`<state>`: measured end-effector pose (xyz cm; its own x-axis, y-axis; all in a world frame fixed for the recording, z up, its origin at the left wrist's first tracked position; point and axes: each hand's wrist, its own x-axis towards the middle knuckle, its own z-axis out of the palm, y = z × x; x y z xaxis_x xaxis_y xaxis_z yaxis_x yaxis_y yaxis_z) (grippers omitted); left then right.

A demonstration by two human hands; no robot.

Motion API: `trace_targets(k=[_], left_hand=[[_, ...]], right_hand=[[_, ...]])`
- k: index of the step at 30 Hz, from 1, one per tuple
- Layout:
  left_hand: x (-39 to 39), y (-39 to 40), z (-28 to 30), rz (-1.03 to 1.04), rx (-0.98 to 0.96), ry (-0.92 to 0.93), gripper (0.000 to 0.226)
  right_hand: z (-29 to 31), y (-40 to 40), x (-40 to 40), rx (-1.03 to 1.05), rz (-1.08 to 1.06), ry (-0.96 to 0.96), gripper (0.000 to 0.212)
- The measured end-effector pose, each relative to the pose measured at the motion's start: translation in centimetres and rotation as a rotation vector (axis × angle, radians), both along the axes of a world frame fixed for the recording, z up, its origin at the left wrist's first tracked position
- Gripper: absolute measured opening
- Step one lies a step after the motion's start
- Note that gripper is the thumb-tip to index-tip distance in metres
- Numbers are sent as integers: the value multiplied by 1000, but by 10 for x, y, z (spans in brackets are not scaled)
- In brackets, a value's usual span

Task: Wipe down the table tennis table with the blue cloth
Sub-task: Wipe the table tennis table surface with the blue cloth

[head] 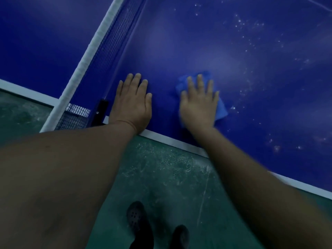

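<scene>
Here, right hand [198, 101] flat, fingers spread, pressing crumpled soft blue cloth [220, 109] on dark blue table tennis table [260, 87] near its edge. Left hand [132, 103] flat, bracing, empty. Cloth looks light, limp; palm pressure should suffice.

Scuffed green floor [167, 177] (dim light) below.
</scene>
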<state>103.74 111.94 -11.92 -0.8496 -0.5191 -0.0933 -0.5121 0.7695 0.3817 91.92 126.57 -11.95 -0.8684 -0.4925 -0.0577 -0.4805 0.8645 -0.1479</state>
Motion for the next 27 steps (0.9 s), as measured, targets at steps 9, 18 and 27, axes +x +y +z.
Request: trace_targets(k=[9,18,27], left_hand=[[-1,0,-3,-3,2,18,55],[0,-3,-6,-9,-17,14,55],[-3,0,-7,-2,-28,38,53]], right_hand=[[-3,194,-9,156,-315,-33,57],[-1,76,65,53,52,-98,60],[13,227,-35,39,-918,-121,59]])
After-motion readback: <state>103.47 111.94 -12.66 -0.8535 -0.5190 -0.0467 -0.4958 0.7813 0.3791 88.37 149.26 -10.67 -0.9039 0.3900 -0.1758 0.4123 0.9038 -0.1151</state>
